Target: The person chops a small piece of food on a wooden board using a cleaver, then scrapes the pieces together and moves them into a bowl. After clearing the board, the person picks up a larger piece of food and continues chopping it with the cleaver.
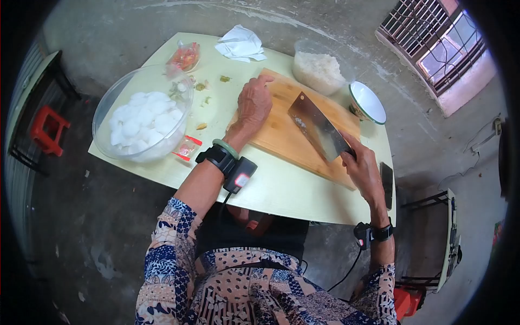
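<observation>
My right hand (362,165) is wrapped round the dark handle of a cleaver (317,127). Its broad blade lies over the wooden cutting board (281,141), with a few small pale bits stuck near the blade's left edge. My left hand (255,103) rests at the board's upper left edge, its fingers curled closed. Whatever is under those fingers, if anything, is hidden. Left of that hand stands a large clear bowl (100,132) holding many white rounded pieces. Beyond the board is a clear tub (299,51) of pale shredded or crumbly food.
A white enamel bowl (369,103) stands right of the tub. At the back lie crumpled white paper (241,43) and a bag of reddish food (185,57). Scraps (201,127) and a red-edged packet (187,147) lie left. A phone (386,184) lies at the table's right edge.
</observation>
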{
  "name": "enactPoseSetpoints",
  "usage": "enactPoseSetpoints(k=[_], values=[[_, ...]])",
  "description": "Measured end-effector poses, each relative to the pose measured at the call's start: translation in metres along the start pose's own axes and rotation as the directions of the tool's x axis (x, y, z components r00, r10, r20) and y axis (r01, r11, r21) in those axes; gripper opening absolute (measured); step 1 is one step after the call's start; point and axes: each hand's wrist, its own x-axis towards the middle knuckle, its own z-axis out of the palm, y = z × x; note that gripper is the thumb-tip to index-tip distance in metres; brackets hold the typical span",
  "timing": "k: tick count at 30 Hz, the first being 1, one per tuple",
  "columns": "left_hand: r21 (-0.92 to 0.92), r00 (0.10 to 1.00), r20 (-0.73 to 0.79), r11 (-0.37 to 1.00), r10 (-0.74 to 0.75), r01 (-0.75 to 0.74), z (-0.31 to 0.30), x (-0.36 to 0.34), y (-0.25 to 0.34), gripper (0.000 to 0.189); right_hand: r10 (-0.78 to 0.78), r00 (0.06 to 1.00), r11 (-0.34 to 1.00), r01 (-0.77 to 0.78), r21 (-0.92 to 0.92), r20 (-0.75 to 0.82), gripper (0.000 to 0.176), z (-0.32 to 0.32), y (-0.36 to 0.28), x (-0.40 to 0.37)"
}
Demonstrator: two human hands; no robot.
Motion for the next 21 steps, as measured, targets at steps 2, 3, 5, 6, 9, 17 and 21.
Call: enactPoseSetpoints(k=[2, 3, 5, 6, 9, 17, 21], values=[[-0.011, 1.0, -0.008, 1.0, 0.007, -0.007, 0.002, -0.003, -0.004, 0.032, 0.033, 0.996, 0.999, -0.031, 0.031, -0.081, 0.068, -0.007, -0.013, -0.005], [0.075, 0.995, 0.019, 0.992, 0.096, -0.098, -0.024, 0.02, -0.02, 0.032, 0.023, 0.992, 0.989, -0.005, 0.147, -0.126, 0.068, 0.024, -0.023, 0.001], [0.062, 0.997, 0.018, 0.995, 0.078, -0.079, -0.019, 0.011, -0.015, 0.03, -0.023, 0.968, 1.0, 0.017, -0.025, -0.249, 0.069, 0.017, -0.028, -0.007], [0.056, 0.997, 0.015, 0.995, 0.078, -0.079, -0.018, 0.01, -0.013, 0.03, -0.024, 0.968, 0.999, 0.016, -0.032, -0.25, 0.069, 0.016, -0.027, -0.008], [0.035, 0.999, 0.014, 0.998, 0.052, -0.053, -0.014, 0.006, -0.006, 0.027, -0.129, 0.946, 0.991, 0.115, -0.065, -0.298, 0.07, 0.015, -0.02, -0.009], [0.019, 0.996, -0.017, 0.996, 0.09, -0.089, -0.004, -0.004, 0.001, 0.024, -0.093, 0.972, 0.984, 0.056, -0.171, -0.217, 0.069, 0.009, -0.015, -0.009], [0.019, 0.995, -0.001, 0.995, 0.097, -0.097, -0.004, -0.003, 0.003, 0.023, -0.121, 0.951, 0.991, 0.097, -0.095, -0.283, 0.068, 0.013, -0.009, -0.006]])
